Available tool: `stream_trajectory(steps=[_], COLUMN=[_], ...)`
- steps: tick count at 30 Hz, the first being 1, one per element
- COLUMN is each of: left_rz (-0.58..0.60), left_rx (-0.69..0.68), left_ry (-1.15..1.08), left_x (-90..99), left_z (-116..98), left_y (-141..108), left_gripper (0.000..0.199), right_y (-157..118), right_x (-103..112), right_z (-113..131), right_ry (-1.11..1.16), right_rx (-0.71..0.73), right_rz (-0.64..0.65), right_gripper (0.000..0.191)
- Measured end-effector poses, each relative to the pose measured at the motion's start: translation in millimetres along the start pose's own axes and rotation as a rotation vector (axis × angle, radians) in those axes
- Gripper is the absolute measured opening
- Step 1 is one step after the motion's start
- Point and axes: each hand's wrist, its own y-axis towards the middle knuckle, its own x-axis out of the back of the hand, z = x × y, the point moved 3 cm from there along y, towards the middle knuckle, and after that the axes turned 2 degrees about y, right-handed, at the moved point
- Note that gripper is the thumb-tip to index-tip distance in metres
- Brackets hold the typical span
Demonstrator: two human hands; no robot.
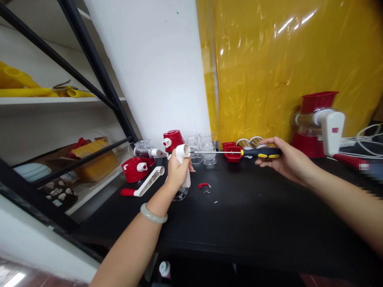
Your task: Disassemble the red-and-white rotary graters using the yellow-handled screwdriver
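Observation:
My left hand is wrapped around a white plastic part with a round hollow end that faces right. Below that hand a clear round piece shows; whether it joins the white part I cannot tell. My right hand grips the black and yellow handle of a screwdriver. The shaft lies level, its tip at the white part's hollow end; the exact contact is too small to see. On the black table beneath lie a small red piece and several small metal bits.
At left are red grater bases and a white crank with a red grip. Clear cups, red trays and grater drums line the back. An assembled rotary grater stands right. A black-framed shelf borders the left.

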Motion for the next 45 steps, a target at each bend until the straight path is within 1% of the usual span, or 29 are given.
stream_trajectory(steps=[2,4,5,6,7,9,10,12,13,15,16,17,19,21,23,25,26,27,29,30,31,34,35,37,38,40,43,45], left_rz=[0.008,0.009,0.007,0.003,0.0,-0.002,0.003,0.013,0.017,0.022,0.023,0.023,0.024,0.024,0.016,0.003,0.016,0.055,0.203,0.271,0.307,0.303,0.319,0.385,0.398,0.362,0.257,0.184], left_rx=[-0.006,-0.005,-0.004,-0.004,-0.005,-0.007,-0.008,-0.017,-0.026,-0.045,-0.053,-0.059,-0.064,-0.054,-0.057,-0.127,-0.187,-0.251,-0.336,-0.35,-0.35,-0.335,-0.332,-0.319,-0.315,-0.319,-0.328,-0.305], left_ry=[0.011,0.017,0.017,0.015,0.01,0.0,0.001,0.017,0.033,0.063,0.072,0.077,0.092,0.14,0.233,0.385,0.482,0.587,0.775,0.825,0.843,0.868,0.904,0.974,0.975,0.91,0.806,0.739], left_x=[0.5,1.0,1.2,1.3,1.4,1.3,1.1,1.0,1.1,1.5,1.8,2.0,2.6,3.8,6.2,9.0,9.5,8.9,5.0,3.1,1.9,0.9,0.2,-1.8,-2.4,-2.5,-2.0,-0.9], left_z=[0.9,1.1,0.8,0.3,-0.5,-2.0,-2.5,-2.9,-2.8,-2.0,-1.5,-1.1,-0.7,-1.0,-3.3,-9.3,-13.5,-17.5,-23.0,-24.6,-26.0,-29.2,-29.1,-27.1,-26.1,-25.2,-24.6,-23.9], left_y=[0.3,0.6,0.8,0.9,1.0,0.9,0.7,0.2,0.0,-0.3,-0.3,-0.2,0.1,0.4,0.7,0.9,0.7,0.3,-1.1,-1.9,-2.5,-3.8,-4.4,-5.4,-5.4,-4.4,-2.4,-1.7], left_gripper=[0.025,0.025,0.024,0.024,0.024,0.025,0.025,0.025,0.024,0.022,0.021,0.02,0.02,0.023,0.027,0.031,0.035,0.039,0.048,0.05,0.051,0.054,0.056,0.058,0.057,0.052,0.046,0.04], right_y=[2.1,3.0,2.8,2.2,1.3,-0.2,-0.6,-0.4,0.0,1.1,1.5,1.9,2.5,3.9,7.1,11.4,13.5,15.4,18.0,18.7,19.2,20.0,20.3,21.1,21.6,22.2,21.4,20.4], right_x=[2.6,4.8,5.6,6.0,6.0,4.4,3.1,0.4,-0.6,-1.0,-0.3,0.7,3.9,9.0,16.6,24.8,28.3,30.9,33.1,32.8,31.9,27.3,26.1,24.9,24.7,24.4,21.9,19.5], right_z=[-4.8,-3.9,-1.4,1.5,4.2,7.4,7.3,3.8,1.0,-3.5,-3.8,-2.3,3.9,9.9,12.7,11.4,9.5,6.8,-0.2,-4.2,-8.2,-19.3,-22.4,-27.7,-30.1,-34.3,-40.1,-44.9], right_ry=[-0.136,-0.21,-0.211,-0.188,-0.154,-0.092,-0.07,-0.078,-0.117,-0.235,-0.305,-0.377,-0.498,-0.564,-0.561,-0.556,-0.578,-0.616,-0.722,-0.768,-0.801,-0.846,-0.854,-0.89,-0.917,-0.969,-1.012,-1.039], right_rx=[-0.04,0.014,0.066,0.115,0.15,0.175,0.165,0.11,0.07,0.014,0.024,0.064,0.183,0.262,0.278,0.265,0.257,0.251,0.242,0.238,0.238,0.265,0.277,0.282,0.272,0.244,0.213,0.197], right_rz=[0.005,0.009,0.003,-0.006,-0.011,0.001,0.017,0.052,0.067,0.08,0.07,0.054,0.011,-0.028,-0.065,-0.098,-0.111,-0.121,-0.131,-0.131,-0.131,-0.112,-0.101,-0.08,-0.063,-0.023,0.058,0.111], right_gripper=[0.045,0.041,0.038,0.04,0.045,0.053,0.051,0.04,0.04,0.049,0.05,0.047,0.04,0.035,0.033,0.033,0.032,0.031,0.029,0.028,0.028,0.025,0.024,0.022,0.021,0.02,0.017,0.016])
